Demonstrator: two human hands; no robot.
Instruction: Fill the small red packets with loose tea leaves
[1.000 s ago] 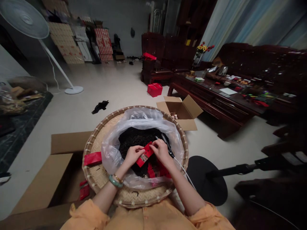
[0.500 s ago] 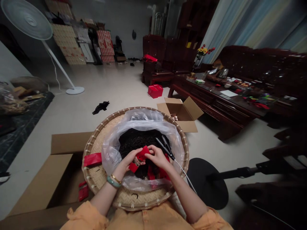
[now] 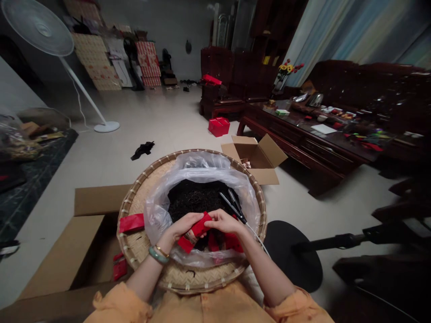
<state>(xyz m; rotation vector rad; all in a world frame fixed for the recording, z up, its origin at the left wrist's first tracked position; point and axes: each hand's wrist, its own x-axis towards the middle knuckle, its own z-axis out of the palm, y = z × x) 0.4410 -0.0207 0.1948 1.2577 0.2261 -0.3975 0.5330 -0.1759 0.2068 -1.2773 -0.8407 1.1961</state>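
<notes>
left hand [image 3: 182,226] and right hand [image 3: 224,221] close together, fingers bent, both pinching one flat red packet [image 3: 198,229] from either end, held over the bag, pale patch on its face, any writing too small to read. dark, crumbly loose tea leaves [image 3: 197,197] fill a crinkly clear plastic bag [image 3: 158,211] just past the hands. bag sits on a round woven bamboo tray [image 3: 134,202] under the wrists. beside right hand, one black scissor-shaped tool [image 3: 232,206] with a thin white cord lies on the leaves. a few more red packets [image 3: 230,242] sit under the right hand, count unclear. one red packet [image 3: 131,223] lies on the tray left of the bag. left of the tray, an open cardboard box [image 3: 90,237] with red packets [image 3: 119,267] inside. jade bangle [image 3: 157,255] and thin gold bracelet [image 3: 162,250] on left wrist.
</notes>
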